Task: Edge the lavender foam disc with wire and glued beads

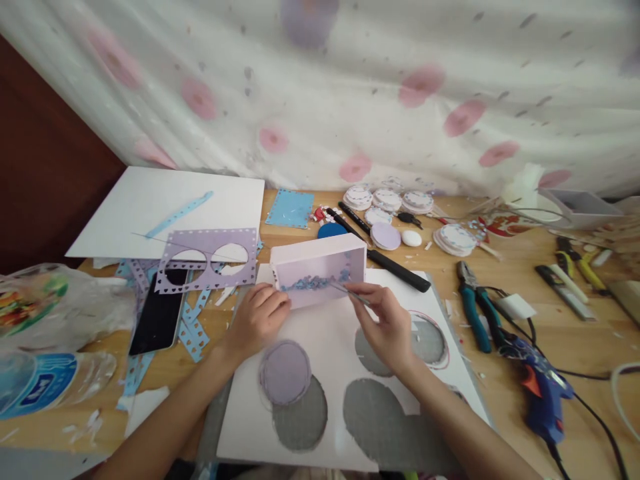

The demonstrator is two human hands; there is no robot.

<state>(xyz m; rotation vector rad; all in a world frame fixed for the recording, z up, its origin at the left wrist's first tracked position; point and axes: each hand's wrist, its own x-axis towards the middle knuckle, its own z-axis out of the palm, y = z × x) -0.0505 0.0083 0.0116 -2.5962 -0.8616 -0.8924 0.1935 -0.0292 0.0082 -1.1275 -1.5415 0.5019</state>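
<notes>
A shallow lilac and white foam-board box [317, 250] stands tilted on its side, its open face towards me. Small blue and purple hearts [313, 283] lie heaped inside. My left hand [263, 317] is closed at the box's lower left corner, fingers curled over its edge. Between the thumb and fingers of my right hand [385, 323] are thin metal tweezers [356, 293], their tips reaching in among the hearts. Below the box, a lilac disc [286, 373] rests on a white board [250, 427] with round cut-outs.
Left lie a phone [157, 317], punched lilac sheet [207, 260], blue strips [193, 333] and a water bottle [55, 380]. Behind are a black-handled tool [400, 270] and several stacked discs [455, 239]. Pliers [477, 307] and a corded glue gun [543, 393] lie right.
</notes>
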